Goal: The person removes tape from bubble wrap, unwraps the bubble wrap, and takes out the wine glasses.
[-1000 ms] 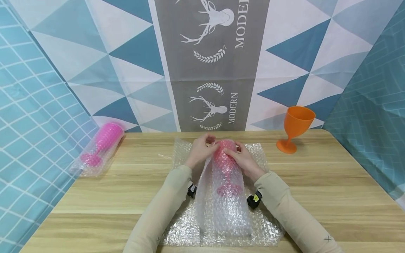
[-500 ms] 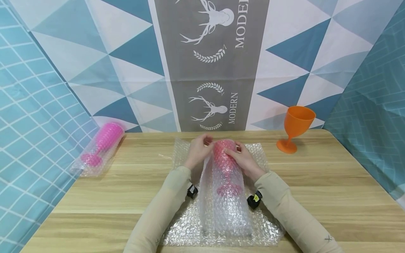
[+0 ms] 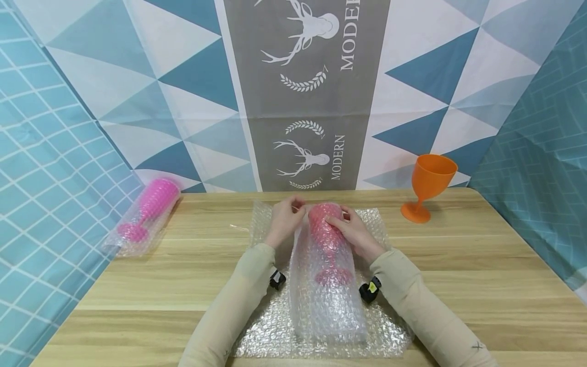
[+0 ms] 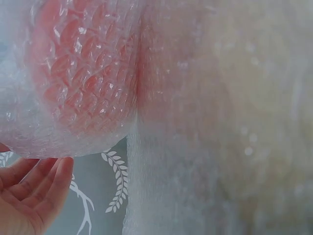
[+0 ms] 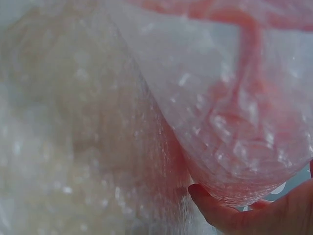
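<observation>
A pinkish-red plastic goblet (image 3: 326,229) lies wrapped in bubble wrap (image 3: 337,321), its bowl toward the wall and its foot toward me. My right hand (image 3: 357,232) holds the bowl end from the right, thumb on top, through the wrap. In the right wrist view that thumb (image 5: 210,205) presses against the wrapped bowl. To the left of the bowl, my left hand (image 3: 285,218) pinches the top edge of a loose wrap flap. Its fingers (image 4: 41,183) show below the wrapped bowl (image 4: 83,68) in the left wrist view; the thumb is mostly hidden.
Beneath the goblet a larger bubble wrap sheet (image 3: 266,326) is spread on the wooden table (image 3: 160,306). A wrapped bright-pink goblet (image 3: 153,204) lies at the far left by the wall. An unwrapped orange goblet (image 3: 431,176) stands at the back right.
My left hand has shifted slightly left, away from the goblet's bowl, and the flap has changed shape along with it. My right hand stays almost still on the goblet.
</observation>
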{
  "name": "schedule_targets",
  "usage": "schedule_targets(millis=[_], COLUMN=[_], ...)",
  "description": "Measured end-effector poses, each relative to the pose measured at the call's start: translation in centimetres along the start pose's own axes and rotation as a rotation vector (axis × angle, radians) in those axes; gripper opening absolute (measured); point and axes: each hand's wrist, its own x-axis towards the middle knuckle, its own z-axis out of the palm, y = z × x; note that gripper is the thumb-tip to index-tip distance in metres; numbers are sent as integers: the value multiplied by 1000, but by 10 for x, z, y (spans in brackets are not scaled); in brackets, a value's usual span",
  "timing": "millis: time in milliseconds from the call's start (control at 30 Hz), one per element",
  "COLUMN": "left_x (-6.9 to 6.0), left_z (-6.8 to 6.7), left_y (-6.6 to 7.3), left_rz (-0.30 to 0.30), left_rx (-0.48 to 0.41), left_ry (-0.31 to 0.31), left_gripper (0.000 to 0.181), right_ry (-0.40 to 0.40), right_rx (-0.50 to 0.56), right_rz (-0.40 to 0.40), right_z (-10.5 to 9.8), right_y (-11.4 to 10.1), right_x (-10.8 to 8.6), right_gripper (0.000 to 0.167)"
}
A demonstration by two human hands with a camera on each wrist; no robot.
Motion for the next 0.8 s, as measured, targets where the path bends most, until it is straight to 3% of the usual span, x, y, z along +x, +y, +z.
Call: schedule_targets(millis=[400, 800], left_x=[-1, -2], left_z=[-4, -7], left_y=[-6, -11], left_rz=[29, 57], left_rx=[1, -8], left_ry=[37, 55], left_gripper=[19, 15], right_ry=[-37, -107], right_rx=[13, -57], right_rz=[-28, -49], right_z=[-2, -4], right_y=[-2, -4], right_x=[-3, -4], right_gripper=[71, 71])
